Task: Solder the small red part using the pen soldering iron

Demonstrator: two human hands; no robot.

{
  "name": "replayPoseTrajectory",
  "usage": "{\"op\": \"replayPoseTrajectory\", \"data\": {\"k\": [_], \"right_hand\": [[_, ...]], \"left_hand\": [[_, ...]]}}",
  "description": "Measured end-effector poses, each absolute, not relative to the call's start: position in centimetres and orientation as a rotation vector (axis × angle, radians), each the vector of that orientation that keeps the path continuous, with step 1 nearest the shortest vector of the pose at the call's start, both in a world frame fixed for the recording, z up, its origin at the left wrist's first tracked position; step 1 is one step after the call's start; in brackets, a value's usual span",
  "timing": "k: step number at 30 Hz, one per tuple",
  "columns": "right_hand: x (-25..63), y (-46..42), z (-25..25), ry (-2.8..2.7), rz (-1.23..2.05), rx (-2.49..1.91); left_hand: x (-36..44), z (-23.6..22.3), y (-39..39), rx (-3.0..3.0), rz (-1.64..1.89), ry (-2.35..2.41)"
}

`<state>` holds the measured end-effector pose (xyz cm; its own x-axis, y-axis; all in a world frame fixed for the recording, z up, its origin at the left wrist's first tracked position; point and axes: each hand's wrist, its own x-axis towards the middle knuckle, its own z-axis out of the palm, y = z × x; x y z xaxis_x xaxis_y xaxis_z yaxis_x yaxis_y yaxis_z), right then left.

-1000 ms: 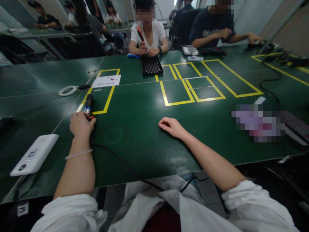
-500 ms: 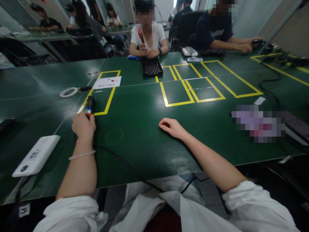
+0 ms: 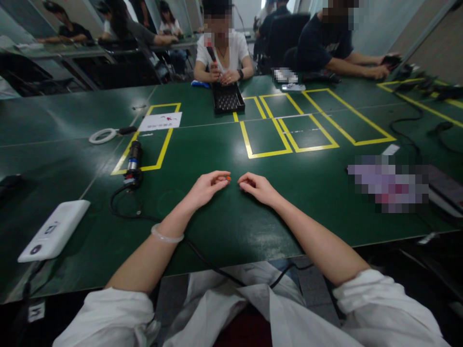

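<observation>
Left hand [image 3: 207, 187] fingers pinching orange bit [image 3: 228, 179], right hand [image 3: 257, 188] curled, well inside table edge [image 3: 231, 262].

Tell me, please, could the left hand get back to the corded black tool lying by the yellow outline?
Probably yes: the left hand rests mid-table pinching a small orange piece, and only bare green table lies between it and the corded tool.

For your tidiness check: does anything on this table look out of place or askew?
The tool lies across a yellow line, half outside its box, its cable looped loosely. Nothing looks spilled or damaged.
</observation>
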<state>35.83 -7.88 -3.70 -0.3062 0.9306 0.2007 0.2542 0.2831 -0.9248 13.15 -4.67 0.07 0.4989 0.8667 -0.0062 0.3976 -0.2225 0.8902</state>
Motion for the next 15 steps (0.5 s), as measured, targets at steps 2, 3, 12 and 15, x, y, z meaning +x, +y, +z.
{"op": "replayPoseTrajectory", "data": {"k": [2, 3, 12, 15], "right_hand": [[35.8, -7.7, -3.9, -1.658, 1.149, -1.030], [35.8, -7.6, -3.9, -1.622, 1.196, -0.993], [35.6, -7.6, -3.9, -1.470, 1.394, -0.844], [35.5, -7.6, -3.9, -1.446, 1.396, -0.855]], "left_hand": [[14.6, 0.2, -5.4, 1.716, 0.627, 0.991], [15.1, 0.2, -5.7, 1.677, 0.621, 0.970], [15.7, -0.8, -6.6, 1.545, 0.681, 0.960], [15.7, -1.0, -6.6, 1.516, 0.705, 0.985]]}}
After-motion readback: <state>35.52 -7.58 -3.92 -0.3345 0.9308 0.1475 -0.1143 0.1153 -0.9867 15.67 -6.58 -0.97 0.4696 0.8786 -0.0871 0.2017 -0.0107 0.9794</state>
